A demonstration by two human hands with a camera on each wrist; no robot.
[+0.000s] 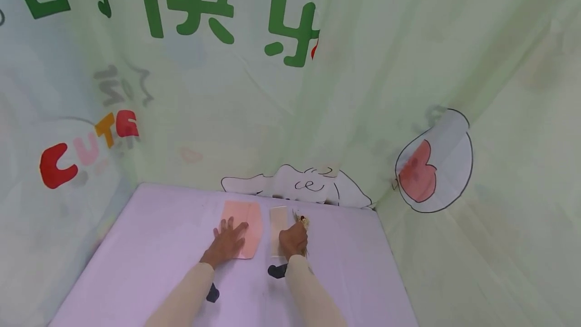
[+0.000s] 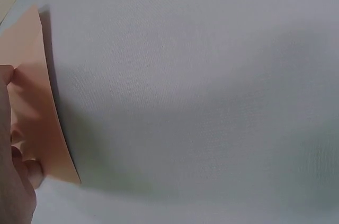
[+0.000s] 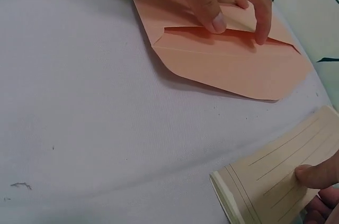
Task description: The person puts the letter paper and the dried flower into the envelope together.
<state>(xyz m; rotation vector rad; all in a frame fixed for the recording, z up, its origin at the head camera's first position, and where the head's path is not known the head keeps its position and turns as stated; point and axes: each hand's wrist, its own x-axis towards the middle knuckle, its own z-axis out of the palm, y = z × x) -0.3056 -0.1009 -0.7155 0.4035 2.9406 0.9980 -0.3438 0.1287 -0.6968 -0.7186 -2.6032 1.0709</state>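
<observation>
A pink envelope (image 1: 254, 218) lies on the table under my left hand (image 1: 229, 241), whose spread fingers rest on it. In the right wrist view the envelope (image 3: 228, 68) has its flap unfolded, and the left thumb and a finger touch the edge of its opening. Beside it to the right is a folded sheet of ruled letter paper (image 1: 278, 218). My right hand (image 1: 294, 238) pinches this paper (image 3: 275, 176) near one side, thumb on top and fingers curled at the edge. A small bunch of dried flowers (image 1: 305, 221) shows just past the right hand, partly hidden by it.
A pale cloth covers the table (image 1: 354, 266). Printed curtains (image 1: 345, 115) hang behind and on both sides, close to the table's far edge. Black pieces (image 1: 278, 270) are worn at the wrists.
</observation>
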